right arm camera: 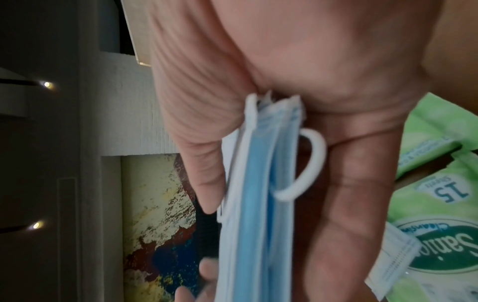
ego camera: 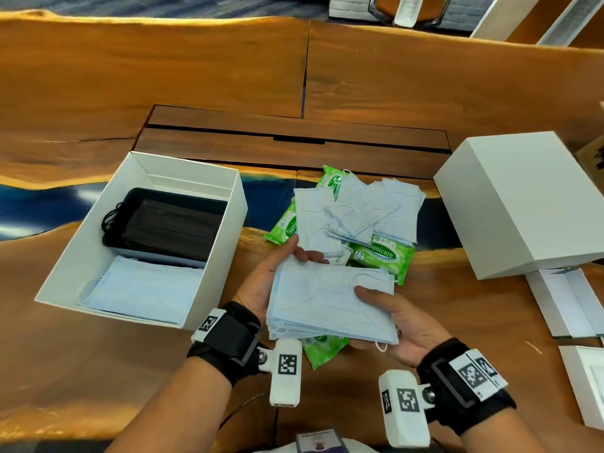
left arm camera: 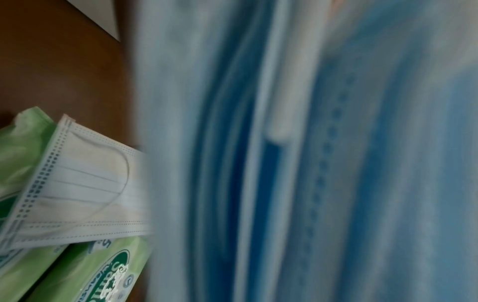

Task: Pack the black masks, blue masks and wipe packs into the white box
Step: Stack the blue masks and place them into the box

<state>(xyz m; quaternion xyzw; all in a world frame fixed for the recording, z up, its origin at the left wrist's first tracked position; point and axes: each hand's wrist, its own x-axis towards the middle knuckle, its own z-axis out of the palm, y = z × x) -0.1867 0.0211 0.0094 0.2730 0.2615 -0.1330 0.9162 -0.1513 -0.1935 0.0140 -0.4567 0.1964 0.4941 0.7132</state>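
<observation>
The open white box (ego camera: 222,256) stands at the left, with black masks (ego camera: 170,228) in its far part and blue masks (ego camera: 143,289) in its near part. Both hands hold a stack of blue masks (ego camera: 330,302) level above the table, to the right of the box. My left hand (ego camera: 291,261) grips its left end, thumb on top. At the stack's right end my right hand (ego camera: 385,308) pinches it, thumb (right arm camera: 196,173) against the stack (right arm camera: 258,204). The stack (left arm camera: 310,163) fills the left wrist view as a blur. Loose blue masks (ego camera: 359,210) lie over green wipe packs (ego camera: 382,256) behind the hands.
A white lid (ego camera: 523,204) stands at the right. White card inserts (ego camera: 568,302) lie near the right edge. One wipe pack (ego camera: 322,349) lies under the held stack. A dark recessed panel (ego camera: 294,142) runs behind the box and the pile.
</observation>
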